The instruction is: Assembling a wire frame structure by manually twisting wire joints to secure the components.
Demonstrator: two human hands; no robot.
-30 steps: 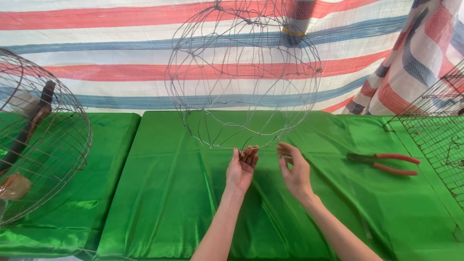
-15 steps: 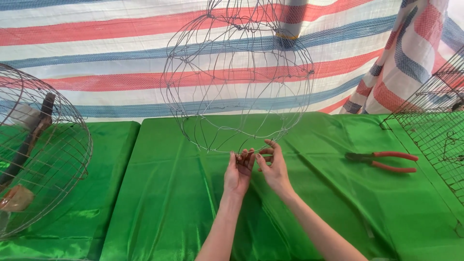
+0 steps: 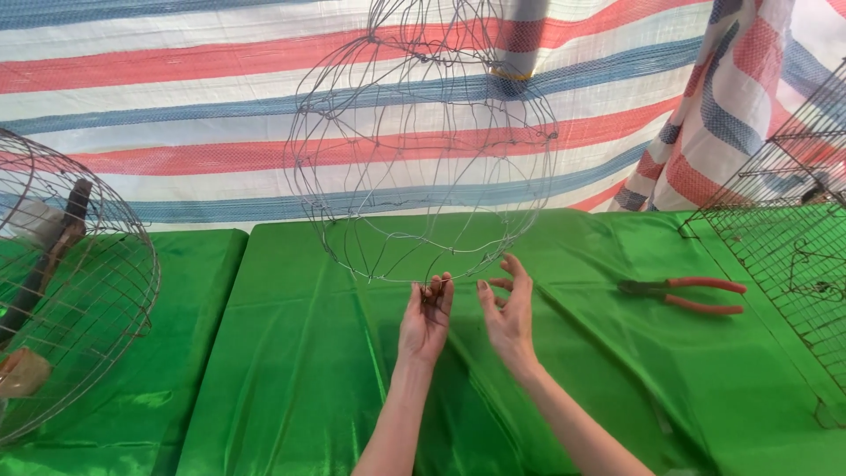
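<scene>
2 hands, left hand pinching wire frame, right hand open, green tablecloth, striped tarp.

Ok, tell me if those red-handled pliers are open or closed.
Open, slightly: the pliers lie flat on the green cloth, their two red handles spread apart. The jaws are too small to tell.

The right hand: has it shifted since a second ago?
Yes. The right hand has moved left, away from the red-handled pliers, closing on the left hand under the wire cage frame.
</scene>
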